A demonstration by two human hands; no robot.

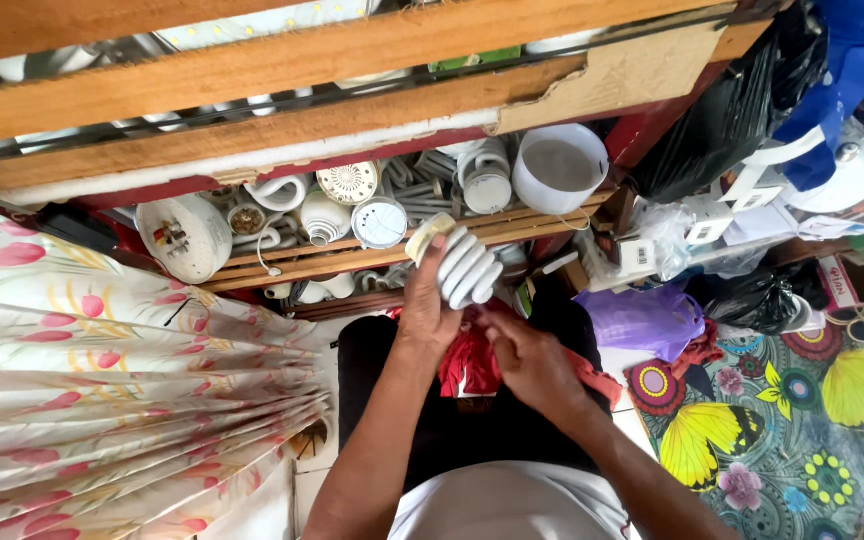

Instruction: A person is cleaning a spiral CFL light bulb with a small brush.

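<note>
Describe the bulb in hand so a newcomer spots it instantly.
Start at the wooden shelf stacked with old lamp parts. Just below its front edge, the left hand holds up a white spiral bulb. Unlike the bulbs lying on the shelf, it is the only one gripped.

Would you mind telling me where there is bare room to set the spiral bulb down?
Little is free. The wooden crate is packed with old bulbs and lamp parts. The white cup looks empty. The flowered mat has open room beyond the purple bag. The left hand holds the spiral bulb.
</note>
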